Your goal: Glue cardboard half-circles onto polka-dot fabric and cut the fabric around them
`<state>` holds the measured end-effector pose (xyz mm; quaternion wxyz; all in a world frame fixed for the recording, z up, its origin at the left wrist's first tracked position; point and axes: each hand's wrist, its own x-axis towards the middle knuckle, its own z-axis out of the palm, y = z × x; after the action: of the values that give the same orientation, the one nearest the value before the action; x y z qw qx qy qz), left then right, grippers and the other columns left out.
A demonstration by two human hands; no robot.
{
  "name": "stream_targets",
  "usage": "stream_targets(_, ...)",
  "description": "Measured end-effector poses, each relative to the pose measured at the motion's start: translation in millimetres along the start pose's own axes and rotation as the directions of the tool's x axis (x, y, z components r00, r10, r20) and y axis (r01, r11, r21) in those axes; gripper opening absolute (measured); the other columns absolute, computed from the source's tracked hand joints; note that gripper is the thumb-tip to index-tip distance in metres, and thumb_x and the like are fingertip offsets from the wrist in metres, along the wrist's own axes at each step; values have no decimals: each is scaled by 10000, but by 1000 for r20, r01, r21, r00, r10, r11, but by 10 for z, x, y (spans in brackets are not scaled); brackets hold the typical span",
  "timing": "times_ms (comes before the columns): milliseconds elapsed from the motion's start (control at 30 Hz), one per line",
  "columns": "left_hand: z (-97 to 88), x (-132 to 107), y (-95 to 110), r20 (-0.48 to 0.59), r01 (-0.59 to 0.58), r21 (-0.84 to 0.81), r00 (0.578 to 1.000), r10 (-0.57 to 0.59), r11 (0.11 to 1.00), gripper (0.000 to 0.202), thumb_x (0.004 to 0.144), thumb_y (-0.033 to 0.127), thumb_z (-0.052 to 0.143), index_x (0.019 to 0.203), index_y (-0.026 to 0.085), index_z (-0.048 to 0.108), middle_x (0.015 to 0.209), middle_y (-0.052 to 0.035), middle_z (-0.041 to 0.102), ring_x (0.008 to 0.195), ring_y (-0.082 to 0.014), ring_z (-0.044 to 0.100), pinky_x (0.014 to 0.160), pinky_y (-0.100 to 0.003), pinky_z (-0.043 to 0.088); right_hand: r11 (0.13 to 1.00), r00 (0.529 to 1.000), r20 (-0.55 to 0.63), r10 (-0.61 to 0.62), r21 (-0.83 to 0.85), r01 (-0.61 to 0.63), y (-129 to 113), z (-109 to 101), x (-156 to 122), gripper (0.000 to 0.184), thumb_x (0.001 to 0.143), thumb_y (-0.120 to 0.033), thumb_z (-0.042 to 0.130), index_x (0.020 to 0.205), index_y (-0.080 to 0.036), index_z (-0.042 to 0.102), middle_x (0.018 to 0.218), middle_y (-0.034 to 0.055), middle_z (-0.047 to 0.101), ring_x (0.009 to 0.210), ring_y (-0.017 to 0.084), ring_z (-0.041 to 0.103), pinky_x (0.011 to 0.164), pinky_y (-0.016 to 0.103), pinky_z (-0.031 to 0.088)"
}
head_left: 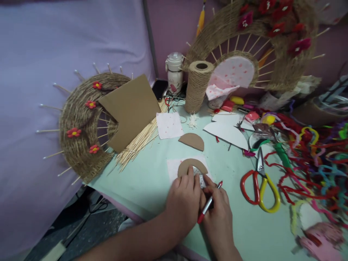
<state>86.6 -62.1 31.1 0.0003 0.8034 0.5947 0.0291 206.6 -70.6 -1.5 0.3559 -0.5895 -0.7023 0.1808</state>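
Note:
A brown cardboard half-disc (185,166) lies on a pale printed sheet (172,168) near the front of the table. My left hand (182,195) presses down at its lower edge, fingers close together. Against the cardboard, between my hands, sits a small whitish dotted piece (201,180), partly covered by fingers. My right hand (219,210) holds a silver and red pen (208,203) and touches the dotted piece with its fingertips. Just beyond lies a second cardboard half-disc (192,140), apart from the first.
Red-and-yellow-handled scissors (260,181) lie to the right, beside tangled pipe cleaners (307,170). A twine roll (198,87) and bottle (174,72) stand behind. Thin sticks (141,141), a large cardboard sheet (133,112) and a woven twine fan (78,119) occupy the left.

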Motion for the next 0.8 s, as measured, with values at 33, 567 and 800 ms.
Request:
stream_targets(33,-1,-2,19,8,13,-3,1000,-13,1000,430,966,285,429,1345,104,527,1409,-184,527,1053,-243,593,809,-361,458,1000,1000,-2,2,-1,-2,3,0,-4,84,934,-250,496,860,-238,533,1225,108,654,1012,264,580,756,412,505)
stream_targets(567,64,-24,99,-14,91,-67,996,-92,994,461,916,232,528,1352,85,517,1431,-191,503,1013,-230,608,811,-348,496,1000,1000,3,2,-13,-2,-13,-4,-5,91,934,-255,496,848,-237,520,1224,113,658,1004,254,591,769,405,492)
stream_targets(800,120,-10,82,-18,108,-98,994,-110,989,425,928,241,520,1332,108,531,1446,-182,488,1062,-261,607,837,-378,497,999,999,34,36,37,-37,6,-2,-6,78,932,-227,502,857,-240,519,1271,103,631,1055,262,558,801,436,492)
